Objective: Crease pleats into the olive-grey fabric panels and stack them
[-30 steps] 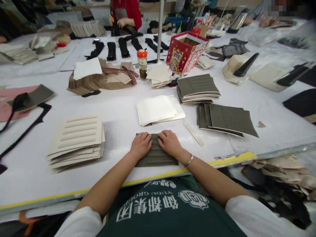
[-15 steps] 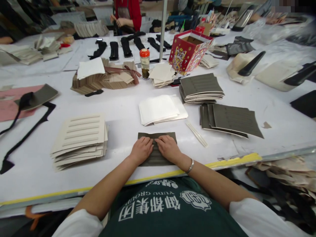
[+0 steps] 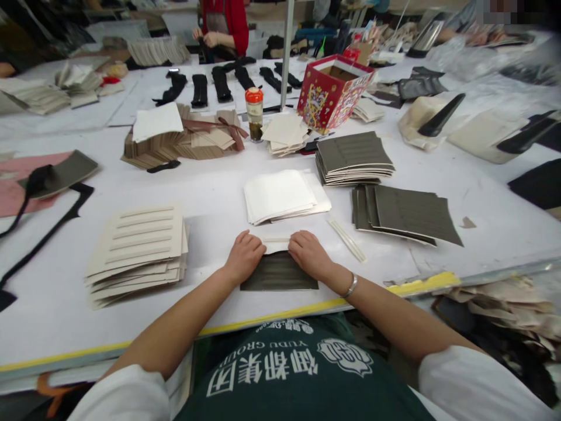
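In front of me on the white table lies a dark grey-green panel (image 3: 279, 273) with raised ridges. Its far edge is lifted and curled toward me, showing a pale underside (image 3: 277, 243) with a strip along it. My left hand (image 3: 246, 255) grips the left end of that edge, fingers closed. At the right end my right hand (image 3: 309, 254), with a bracelet at the wrist, pinches the same edge. Just beyond is a stack of white sheets (image 3: 280, 196). Thin pale strips (image 3: 346, 240) lie to the right of my right hand.
Pale ribbed panels (image 3: 140, 245) are stacked at the left. Dark panels form two piles, one nearer (image 3: 407, 213) and one farther (image 3: 354, 155). Behind stand a red-lidded jar (image 3: 255, 114), a red box (image 3: 328, 96) and a metal pole (image 3: 287, 55). A co-worker (image 3: 223, 26) is across the table.
My hands have moved apart from the panel's middle to the two ends of its far edge. That edge, flat before, is now raised and folded toward me, exposing the pale underside.
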Motion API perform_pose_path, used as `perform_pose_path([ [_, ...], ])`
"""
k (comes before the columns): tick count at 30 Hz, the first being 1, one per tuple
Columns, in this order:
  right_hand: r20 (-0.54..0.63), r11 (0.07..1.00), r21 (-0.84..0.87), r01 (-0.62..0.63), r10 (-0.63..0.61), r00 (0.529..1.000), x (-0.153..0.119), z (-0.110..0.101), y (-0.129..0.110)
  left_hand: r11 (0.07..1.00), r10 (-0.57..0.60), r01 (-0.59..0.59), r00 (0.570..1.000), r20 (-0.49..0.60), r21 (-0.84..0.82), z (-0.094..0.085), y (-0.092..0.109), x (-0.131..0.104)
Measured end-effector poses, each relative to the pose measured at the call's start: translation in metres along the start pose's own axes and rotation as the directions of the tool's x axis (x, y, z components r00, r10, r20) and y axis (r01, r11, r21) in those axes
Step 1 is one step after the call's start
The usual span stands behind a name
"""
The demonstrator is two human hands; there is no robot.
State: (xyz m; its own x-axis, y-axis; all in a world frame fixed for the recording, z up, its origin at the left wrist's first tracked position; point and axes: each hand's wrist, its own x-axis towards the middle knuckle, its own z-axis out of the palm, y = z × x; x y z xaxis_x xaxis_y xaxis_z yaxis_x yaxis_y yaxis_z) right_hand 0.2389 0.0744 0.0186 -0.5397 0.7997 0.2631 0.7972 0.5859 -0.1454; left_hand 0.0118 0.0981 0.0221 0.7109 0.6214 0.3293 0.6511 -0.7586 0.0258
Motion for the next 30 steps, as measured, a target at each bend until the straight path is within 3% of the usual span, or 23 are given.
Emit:
perform_pose_path([
  [2, -0.027, 0.999, 0.003, 0.053, -0.053, 0.998, -0.012, 0.004, 0.000, 0.992, 0.124, -0.123, 0.990, -0.072, 0.023, -0.002, 0.003, -0.011],
  [4, -0.042, 0.999, 0.018, 0.046, -0.045, 0.998, -0.021, 0.008, 0.002, 0.986, 0.167, -0.166, 0.979, -0.115, 0.020, 0.000, 0.004, -0.020],
  [8, -0.080, 0.999, 0.019, -0.051, 0.052, 0.995, -0.019, 0.008, 0.005, 0.987, 0.151, -0.158, 0.968, -0.199, -0.022, 0.005, 0.003, -0.026],
  [11, -0.038, 0.995, -0.025, -0.096, 0.095, 0.995, -0.004, 0.002, 0.004, 0.980, 0.105, -0.136, 0.974, -0.202, -0.144, 0.004, 0.002, -0.025],
  [13, 0.006, 0.996, -0.057, -0.062, 0.062, 0.998, 0.008, -0.003, 0.003, 0.955, -0.031, 0.000, 0.994, -0.100, -0.297, 0.000, -0.001, -0.021],
  [14, 0.008, 0.997, -0.071, -0.024, 0.024, 1.000, 0.013, -0.006, 0.003, 0.918, -0.146, 0.133, 0.989, -0.007, -0.374, -0.003, -0.005, -0.016],
  [16, -0.049, 0.992, -0.104, 0.073, -0.078, 0.996, 0.022, -0.013, 0.000, 0.780, -0.355, 0.393, 0.919, 0.172, -0.487, -0.012, -0.016, -0.003],
  [18, -0.144, 0.972, -0.156, 0.176, -0.199, 0.969, 0.028, -0.023, -0.005, 0.640, -0.466, 0.537, 0.840, 0.278, -0.550, -0.024, -0.026, 0.015],
  [19, -0.184, 0.956, -0.187, 0.225, -0.259, 0.948, 0.029, -0.029, -0.009, 0.598, -0.450, 0.561, 0.826, 0.340, -0.572, -0.031, -0.029, 0.024],
  [21, -0.246, 0.917, -0.250, 0.310, -0.370, 0.896, 0.029, -0.042, -0.017, 0.556, -0.283, 0.566, 0.817, 0.502, -0.608, -0.048, -0.030, 0.037],
  [23, -0.302, 0.881, -0.297, 0.367, -0.451, 0.840, 0.027, -0.053, -0.024, 0.511, -0.039, 0.583, 0.750, 0.660, -0.632, -0.064, -0.025, 0.044],
  [25, -0.366, 0.872, -0.319, 0.372, -0.476, 0.800, 0.024, -0.062, -0.026, 0.464, 0.113, 0.602, 0.688, 0.717, -0.650, -0.080, -0.015, 0.044],
  [27, -0.437, 0.890, -0.313, 0.332, -0.445, 0.782, 0.020, -0.067, -0.025, 0.484, 0.112, 0.571, 0.712, 0.694, -0.663, -0.094, -0.004, 0.042],
  [30, -0.545, 0.942, -0.223, 0.251, -0.334, 0.769, 0.015, -0.069, -0.024, 0.688, -0.122, 0.491, 0.803, 0.583, -0.534, -0.115, 0.012, 0.040],
])
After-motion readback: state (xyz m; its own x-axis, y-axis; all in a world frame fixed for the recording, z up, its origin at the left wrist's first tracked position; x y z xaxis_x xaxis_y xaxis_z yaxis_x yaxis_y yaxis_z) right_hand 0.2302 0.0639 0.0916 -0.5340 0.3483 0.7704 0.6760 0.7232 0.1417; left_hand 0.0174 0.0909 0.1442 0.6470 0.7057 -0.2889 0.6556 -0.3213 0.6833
